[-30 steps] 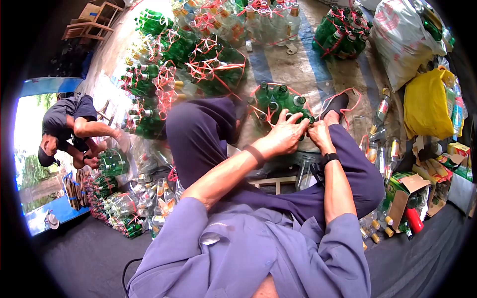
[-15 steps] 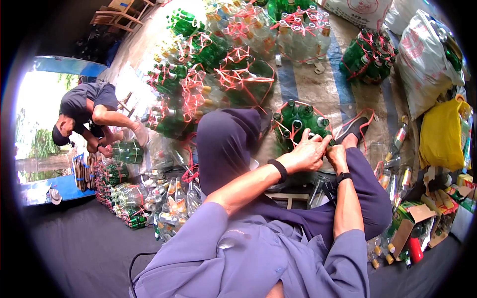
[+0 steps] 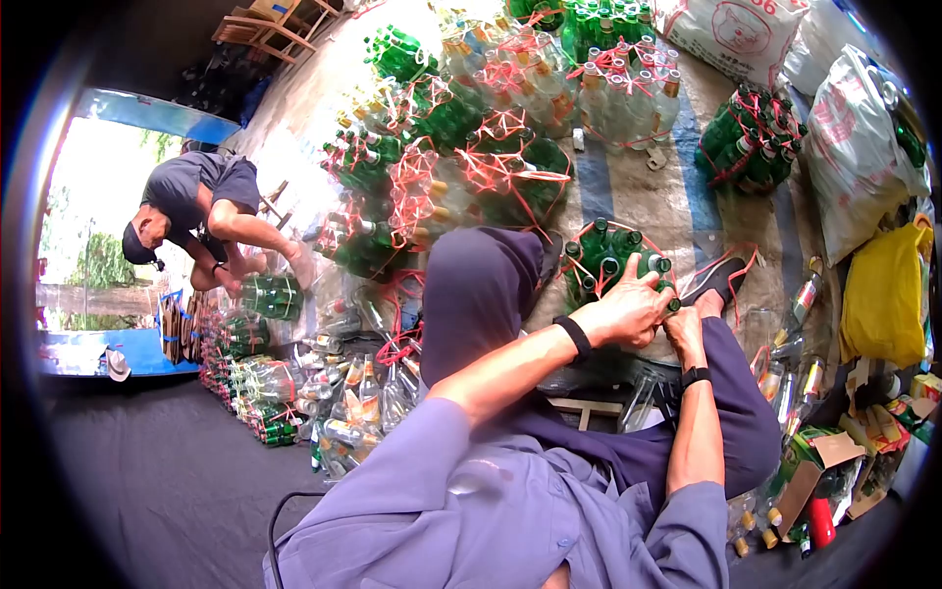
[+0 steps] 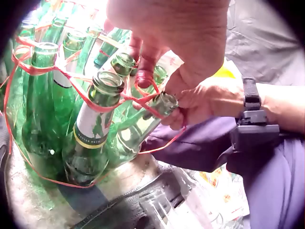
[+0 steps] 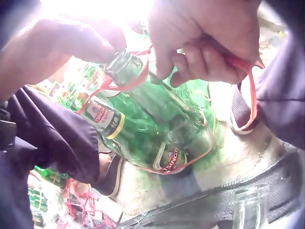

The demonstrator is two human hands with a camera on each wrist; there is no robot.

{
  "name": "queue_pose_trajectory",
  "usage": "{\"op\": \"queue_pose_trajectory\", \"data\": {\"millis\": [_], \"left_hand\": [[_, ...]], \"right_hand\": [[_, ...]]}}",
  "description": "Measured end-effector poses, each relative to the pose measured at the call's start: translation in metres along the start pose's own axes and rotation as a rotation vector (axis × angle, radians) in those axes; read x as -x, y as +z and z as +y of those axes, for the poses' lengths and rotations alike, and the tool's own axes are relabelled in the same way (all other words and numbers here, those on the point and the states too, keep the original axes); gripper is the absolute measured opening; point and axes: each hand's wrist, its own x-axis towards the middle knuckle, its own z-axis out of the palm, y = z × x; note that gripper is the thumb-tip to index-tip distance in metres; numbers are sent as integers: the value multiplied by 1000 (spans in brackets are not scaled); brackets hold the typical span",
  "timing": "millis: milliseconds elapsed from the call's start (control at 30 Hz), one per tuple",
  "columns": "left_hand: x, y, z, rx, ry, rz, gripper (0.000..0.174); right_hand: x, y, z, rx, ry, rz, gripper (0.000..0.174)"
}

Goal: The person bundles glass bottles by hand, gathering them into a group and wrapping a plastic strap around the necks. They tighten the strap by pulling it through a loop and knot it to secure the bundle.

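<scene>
Green-glass bottle bundle (image 3: 592, 257), 1 o'clock from torso (image 3: 520, 520): red twine (image 4: 98, 108) looped at necks (image 4: 108, 83), seemingly unfastened.
Twine is gripped by curled right hand (image 5: 207, 43); left hand (image 3: 621, 309) at necks, pinch cannot be told.

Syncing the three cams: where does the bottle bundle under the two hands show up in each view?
Head: bundle just above and right of centre, between the feet.
Left wrist: large, filling most of the left half, running off the left edge.
Right wrist: around the centre, below the hands.
Shared landmark: red twine looped around its bottles.
</scene>
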Motion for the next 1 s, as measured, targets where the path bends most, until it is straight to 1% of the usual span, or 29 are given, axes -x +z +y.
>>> {"op": "queue_pose_trajectory", "data": {"millis": [33,100,133,167,233,300,367,433,500,533,567,633,667,700,767,800,933,1000], "left_hand": [[0,-4,1,15,-17,-15,40],[2,-11,1,-11,22,1,34],[2,-3,-3,-44,29,14,32],[3,1,-4,-98,40,20,33],[7,8,-6,-117,54,54,33],[6,14,-6,-219,2,-1,36],[9,12,-7,-268,11,60,39],[10,6,-12,-256,-30,59,37],[12,-1,-18,-254,-48,63,30],[14,-4,-20,-244,-65,99,23],[16,-6,-23,-215,-68,171,19],[15,-9,-31,-141,-108,138,15],[15,-7,-35,-49,-79,200,10],[15,-5,-38,-46,-77,200,10],[14,-8,-36,120,-158,245,5],[14,-10,-35,122,-190,240,6],[9,0,-43,88,-173,284,7],[5,5,-47,-3,-170,318,9]], "right_hand": [[0,1,1,1,6,4,31],[-3,1,5,84,-26,-1,32],[1,-2,-2,125,-45,31,32],[4,-6,-9,161,-54,-14,34],[13,-15,-27,196,-12,-13,34],[27,-28,-52,254,40,-16,31],[30,-32,-62,335,19,15,32],[34,-37,-66,325,11,9,33],[32,-38,-65,328,-25,-35,33],[32,-38,-64,322,-41,-31,34],[32,-39,-64,323,-37,-30,34],[33,-38,-64,342,-65,-37,36],[34,-39,-65,335,-59,-47,37],[35,-38,-66,337,-56,-46,37],[35,-36,-64,341,-62,-6,29],[34,-35,-62,342,-60,-5,29],[35,-34,-59,280,-73,-3,27],[33,-34,-57,243,-71,6,26]]}}
